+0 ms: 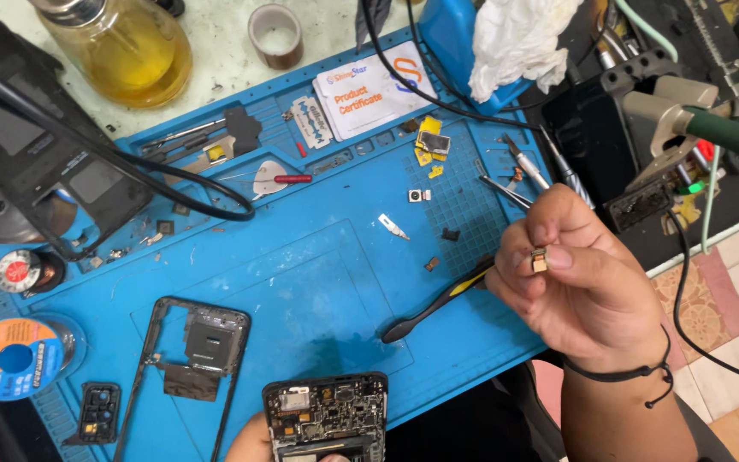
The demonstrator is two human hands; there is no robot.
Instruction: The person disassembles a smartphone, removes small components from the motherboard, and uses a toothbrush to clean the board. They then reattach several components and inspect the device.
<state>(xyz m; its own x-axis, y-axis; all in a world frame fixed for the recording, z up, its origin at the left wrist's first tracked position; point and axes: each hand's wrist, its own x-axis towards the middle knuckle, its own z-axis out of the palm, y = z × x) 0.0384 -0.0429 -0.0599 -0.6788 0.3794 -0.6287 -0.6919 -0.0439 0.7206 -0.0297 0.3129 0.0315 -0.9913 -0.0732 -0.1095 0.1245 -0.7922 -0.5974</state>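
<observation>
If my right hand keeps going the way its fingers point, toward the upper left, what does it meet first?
Probably the small dark part on the blue mat. The right hand, pinching a tiny gold component, is raised, so depth is uncertain; the small blade lies beyond.

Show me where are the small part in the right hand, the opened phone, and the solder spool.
small part (540,259), head view, its middle, between the fingertips
opened phone (327,412), head view, its bare circuit board
solder spool (12,358), head view, its blue centre

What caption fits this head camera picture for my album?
Right hand pinches a tiny part above a blue mat; left hand holds an opened phone.
</observation>
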